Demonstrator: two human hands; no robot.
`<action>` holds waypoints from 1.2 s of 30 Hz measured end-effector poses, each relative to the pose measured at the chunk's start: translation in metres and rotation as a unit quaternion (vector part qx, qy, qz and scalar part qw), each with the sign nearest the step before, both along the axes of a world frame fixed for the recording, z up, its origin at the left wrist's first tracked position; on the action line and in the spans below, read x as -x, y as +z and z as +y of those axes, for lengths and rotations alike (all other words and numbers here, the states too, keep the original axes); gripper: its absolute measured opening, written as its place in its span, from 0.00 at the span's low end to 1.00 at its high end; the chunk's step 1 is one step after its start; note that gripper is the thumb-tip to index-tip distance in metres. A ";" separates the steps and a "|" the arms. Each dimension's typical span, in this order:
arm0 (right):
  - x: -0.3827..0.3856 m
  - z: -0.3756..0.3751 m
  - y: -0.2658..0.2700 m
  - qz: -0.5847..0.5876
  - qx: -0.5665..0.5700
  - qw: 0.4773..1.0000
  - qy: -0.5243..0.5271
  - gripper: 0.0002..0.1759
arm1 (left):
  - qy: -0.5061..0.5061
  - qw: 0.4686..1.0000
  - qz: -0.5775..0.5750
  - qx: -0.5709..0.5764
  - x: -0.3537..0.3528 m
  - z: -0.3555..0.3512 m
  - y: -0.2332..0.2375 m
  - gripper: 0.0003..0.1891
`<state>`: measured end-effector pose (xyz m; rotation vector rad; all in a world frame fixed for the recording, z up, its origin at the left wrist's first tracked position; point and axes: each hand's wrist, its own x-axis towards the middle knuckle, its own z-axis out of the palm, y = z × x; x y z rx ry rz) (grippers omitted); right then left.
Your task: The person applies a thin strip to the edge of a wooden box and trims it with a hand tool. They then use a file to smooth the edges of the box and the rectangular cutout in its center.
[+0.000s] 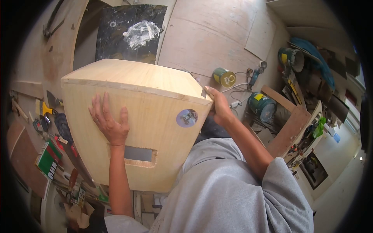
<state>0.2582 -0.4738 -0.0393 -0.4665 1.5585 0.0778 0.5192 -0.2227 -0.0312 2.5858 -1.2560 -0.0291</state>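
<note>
A light plywood box (155, 101) stands tilted toward me, with a rectangular cut-out (138, 154) low on its near face and a round sticker (187, 118) at the right. My left hand (108, 121) lies flat on the near face, fingers spread. My right hand (217, 106) grips a thin flat tool (203, 90), perhaps a scraper, at the box's upper right corner edge. My grey sleeve covers the lower right of the box.
A dark panel with white smears (130, 33) lies beyond the box. Paint cans (224, 77) (261, 106) and cables sit to the right. Hand tools and boxes (48, 161) clutter the left. Wooden offcuts (289, 130) and more cans crowd the far right.
</note>
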 end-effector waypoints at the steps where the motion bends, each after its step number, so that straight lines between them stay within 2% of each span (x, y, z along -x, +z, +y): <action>1: 0.000 0.000 0.002 0.005 0.000 1.000 0.003 0.16 | 0.000 1.000 0.000 -0.002 0.001 0.000 0.000 0.37; 7: 0.016 -0.002 -0.005 -0.038 -0.007 0.999 0.034 0.17 | 0.000 1.000 0.001 0.000 0.000 0.000 -0.001 0.37; 36: 0.009 -0.002 0.037 -0.033 -0.001 0.999 0.031 0.16 | 0.001 1.000 -0.001 0.002 -0.001 0.002 -0.002 0.37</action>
